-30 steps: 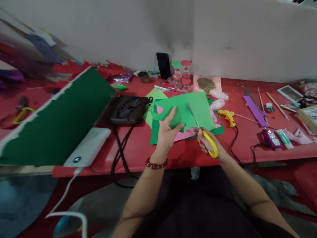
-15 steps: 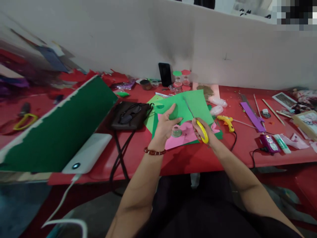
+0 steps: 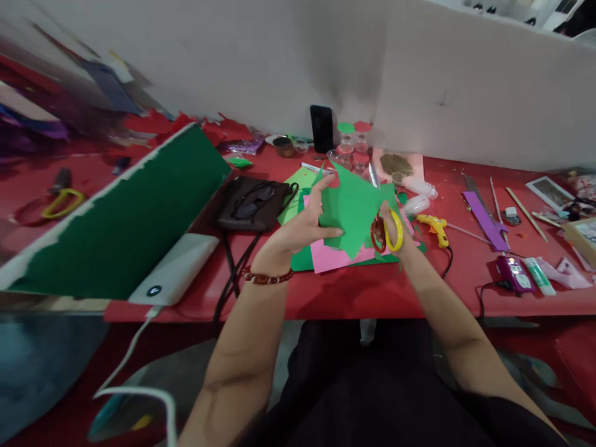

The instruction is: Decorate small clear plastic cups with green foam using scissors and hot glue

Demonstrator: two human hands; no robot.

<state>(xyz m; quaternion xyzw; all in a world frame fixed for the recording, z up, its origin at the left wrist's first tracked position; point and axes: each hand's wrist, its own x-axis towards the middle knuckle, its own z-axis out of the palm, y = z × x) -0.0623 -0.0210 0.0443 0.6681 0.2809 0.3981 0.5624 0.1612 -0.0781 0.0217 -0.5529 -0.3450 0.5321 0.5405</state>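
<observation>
My left hand [image 3: 305,226], with a beaded bracelet [image 3: 267,277] at the wrist, grips a green sheet of paper [image 3: 351,208] at its left edge, thumb in front. The sheet is raised, with jagged, pointed edges. My right hand [image 3: 406,242] is closed around a pair of scissors [image 3: 397,230] with yellow and red handles. Their blades point up and away at the sheet's right side, partly hidden by it. Below the sheet lies pink paper [image 3: 325,257] on darker green paper [image 3: 304,259].
A yellow glue gun [image 3: 434,228] lies to the right, near a purple strip [image 3: 484,220]. Sunglasses [image 3: 254,202] rest on a dark pouch [image 3: 228,211] at left. A phone [image 3: 321,128] leans on the wall beside small lidded cups [image 3: 346,128]. A white power bank [image 3: 179,270] sits near the front edge.
The green sheet has been lifted and turned, and its pointed lower edge now shows. My left hand has shifted left with it. The scissors have turned, bringing both handle loops into view.
</observation>
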